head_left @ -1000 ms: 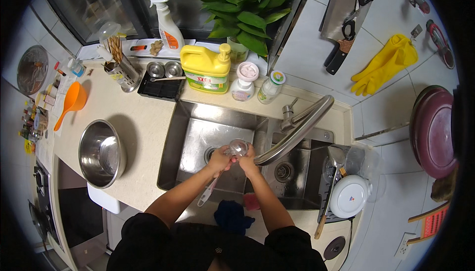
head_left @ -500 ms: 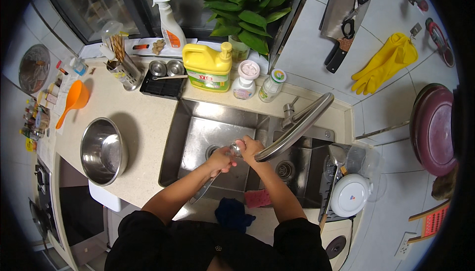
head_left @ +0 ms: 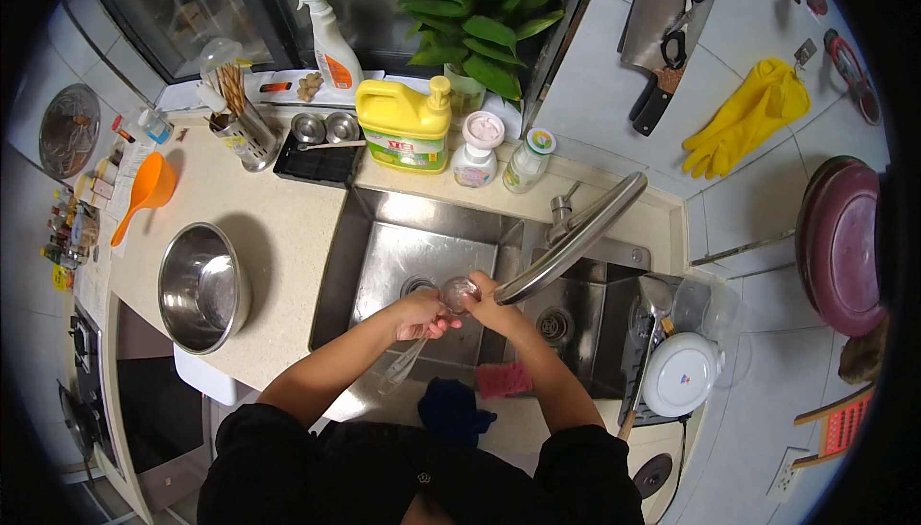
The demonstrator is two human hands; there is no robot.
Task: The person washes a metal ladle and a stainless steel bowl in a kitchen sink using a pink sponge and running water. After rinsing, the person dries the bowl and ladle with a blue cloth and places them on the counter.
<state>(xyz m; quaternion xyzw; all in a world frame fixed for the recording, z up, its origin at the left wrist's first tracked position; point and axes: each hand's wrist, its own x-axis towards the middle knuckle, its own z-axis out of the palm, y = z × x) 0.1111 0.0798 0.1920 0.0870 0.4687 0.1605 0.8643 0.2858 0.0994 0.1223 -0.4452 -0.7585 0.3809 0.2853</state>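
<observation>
Both my hands are together over the steel sink [head_left: 360,228], just left of the faucet's spout end. My left hand [head_left: 422,314] is closed round the neck of a shiny, pale ladle [head_left: 404,368], whose broad handle points down toward the sink's front edge. The ladle's round bowl sits between the two hands. With its fingers curled at the bowl's rim, my right hand [head_left: 490,305] grips it from the right. The curved steel faucet [head_left: 585,240] reaches over my right wrist. Water is hard to make out.
A steel bowl [head_left: 200,287] and orange scoop [head_left: 152,185] stand on the left counter. A yellow jug [head_left: 403,127] and soap bottle [head_left: 477,151] line the back. A pink sponge [head_left: 503,379] and blue cloth [head_left: 454,411] lie in front; a white bowl [head_left: 679,377] is at right.
The ladle has turned between my hands: its bowl now shows more openly and its handle faces another way. Both hands stay at nearly the same place.
</observation>
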